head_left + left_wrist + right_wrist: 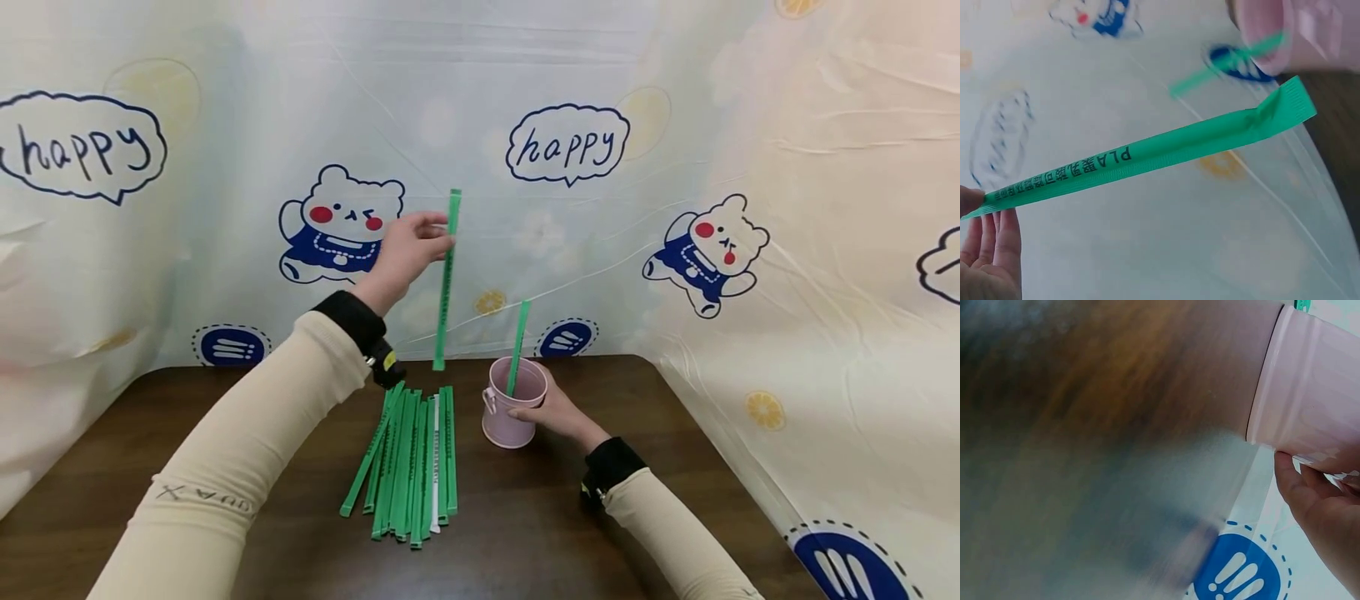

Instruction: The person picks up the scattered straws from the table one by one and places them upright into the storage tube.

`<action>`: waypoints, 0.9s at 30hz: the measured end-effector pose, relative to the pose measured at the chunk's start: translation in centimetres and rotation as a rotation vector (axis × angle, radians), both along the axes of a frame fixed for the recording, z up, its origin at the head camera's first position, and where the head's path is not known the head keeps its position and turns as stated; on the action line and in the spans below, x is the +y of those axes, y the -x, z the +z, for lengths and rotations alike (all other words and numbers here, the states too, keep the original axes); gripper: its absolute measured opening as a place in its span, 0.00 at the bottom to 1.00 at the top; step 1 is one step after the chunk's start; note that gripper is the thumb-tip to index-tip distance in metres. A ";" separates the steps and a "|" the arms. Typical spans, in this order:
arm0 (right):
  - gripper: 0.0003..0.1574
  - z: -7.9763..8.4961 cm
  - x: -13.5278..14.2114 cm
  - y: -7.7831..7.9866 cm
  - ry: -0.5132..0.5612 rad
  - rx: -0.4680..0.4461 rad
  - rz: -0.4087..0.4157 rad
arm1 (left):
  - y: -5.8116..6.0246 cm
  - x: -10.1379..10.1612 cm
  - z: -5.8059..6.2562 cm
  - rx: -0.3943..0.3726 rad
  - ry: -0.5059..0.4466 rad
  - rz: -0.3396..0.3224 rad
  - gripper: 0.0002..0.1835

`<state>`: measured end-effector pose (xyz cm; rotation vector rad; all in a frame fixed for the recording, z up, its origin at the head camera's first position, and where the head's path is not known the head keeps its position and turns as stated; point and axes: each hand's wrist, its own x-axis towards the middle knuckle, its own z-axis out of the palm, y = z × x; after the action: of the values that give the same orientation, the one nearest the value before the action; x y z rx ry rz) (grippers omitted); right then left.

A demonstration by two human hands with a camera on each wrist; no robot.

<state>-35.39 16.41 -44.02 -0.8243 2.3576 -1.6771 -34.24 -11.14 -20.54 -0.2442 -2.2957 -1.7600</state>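
My left hand (408,250) pinches a green wrapped straw (445,312) near its upper part, between thumb and fingers. The straw hangs almost upright, high over the table's back edge. Printed lettering runs along its wrapper in the left wrist view, where the free end (1285,112) points toward the bucket. My right hand (558,412) grips the small pink bucket (507,429) from the right, thumb at the front and the other fingers partly hidden behind it. One green wrapped straw (520,337) stands leaning inside the bucket, its lower end hidden.
A loose pile of green wrapped straws (405,467) lies on the brown table (540,533), left of the bucket, with one white straw (436,475) among them. A printed plastic sheet (465,100) with bears and "happy" bubbles hangs behind the table and along its sides.
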 end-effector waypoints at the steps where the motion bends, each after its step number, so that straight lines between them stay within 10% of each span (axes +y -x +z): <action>1: 0.58 -0.1 0.0 0.0 0.003 0.004 0.003 | -0.1 0.9 0.4 0.019 -0.014 -0.014 0.22; 10: 0.57 -0.3 0.2 0.3 0.012 0.027 0.017 | -1.0 7.6 1.2 0.109 -0.106 -0.166 0.20; 27: 0.61 -0.1 0.0 0.2 -0.034 -0.044 -0.007 | 0.3 11.0 -7.1 0.081 0.057 -0.241 0.17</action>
<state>-35.60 16.44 -44.10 -0.7662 2.3563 -1.6354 -34.54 -0.11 -27.61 -0.6146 -2.3425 -1.7568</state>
